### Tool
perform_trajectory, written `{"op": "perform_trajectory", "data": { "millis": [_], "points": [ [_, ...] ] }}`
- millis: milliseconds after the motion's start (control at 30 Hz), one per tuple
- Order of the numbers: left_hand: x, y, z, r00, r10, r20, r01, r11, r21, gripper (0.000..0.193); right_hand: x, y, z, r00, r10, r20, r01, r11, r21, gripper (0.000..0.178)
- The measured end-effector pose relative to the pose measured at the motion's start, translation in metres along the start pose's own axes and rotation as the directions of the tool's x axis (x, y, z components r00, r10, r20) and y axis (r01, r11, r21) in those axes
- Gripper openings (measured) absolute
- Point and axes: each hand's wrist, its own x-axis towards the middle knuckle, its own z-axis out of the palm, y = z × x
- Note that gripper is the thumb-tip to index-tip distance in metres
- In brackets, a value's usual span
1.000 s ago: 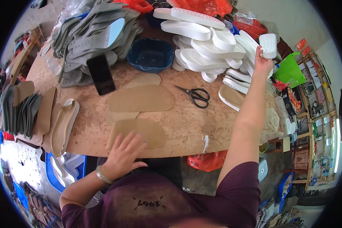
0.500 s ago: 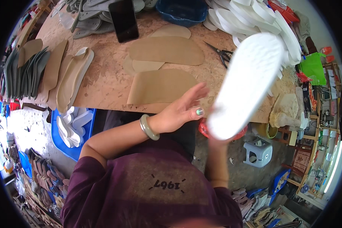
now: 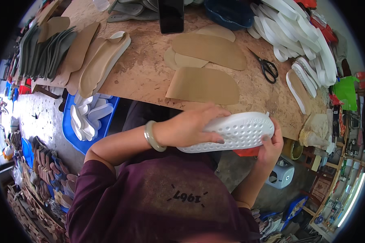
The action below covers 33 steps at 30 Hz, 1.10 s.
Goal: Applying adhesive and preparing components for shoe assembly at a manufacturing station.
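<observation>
A white shoe sole with rows of round dimples on its upward face lies crosswise in front of my chest, just off the table's near edge. My left hand, with a pale bangle on its wrist, grips its left end, the thumb across the dimples. At the other end my right hand clasps the rim, thumb on the near side and fingers behind. Just beyond the sole, a tan lining sheet rests on the wooden table. Farther back, another tan sheet overlaps lighter pieces.
Black-handled scissors lie right of the sheets. A tan-topped sole sits near a heap of white soles. At left are grey pieces and a tan-lined sole. A phone and dark blue basin stand behind.
The white sole has swung from upright to crosswise and come down nearer my body. My left hand, open and apart from it before, now grips it. The whole view has shifted.
</observation>
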Motion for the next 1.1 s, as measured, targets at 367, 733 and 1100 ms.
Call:
{"op": "perform_trajectory", "data": {
  "millis": [367, 733, 1100],
  "points": [
    [0.001, -0.087, -0.101, 0.921, -0.281, -0.270, 0.366, 0.864, 0.346, 0.032, 0.064, 0.077, 0.008, 0.991, -0.117, 0.071, -0.035, 0.288, 0.957, 0.032],
    [0.004, -0.074, -0.122, 0.822, -0.568, 0.039, 0.568, 0.823, 0.002, 0.036, 0.064, 0.062, 0.094, 0.968, 0.222, 0.113, -0.214, 0.508, 0.834, 0.049],
    [-0.091, -0.089, -0.124, 0.876, 0.061, -0.478, 0.282, 0.740, 0.611, 0.023, 0.022, 0.047, 0.061, 0.973, 0.231, -0.015, -0.158, 0.712, 0.684, 0.058]
  ]
}}
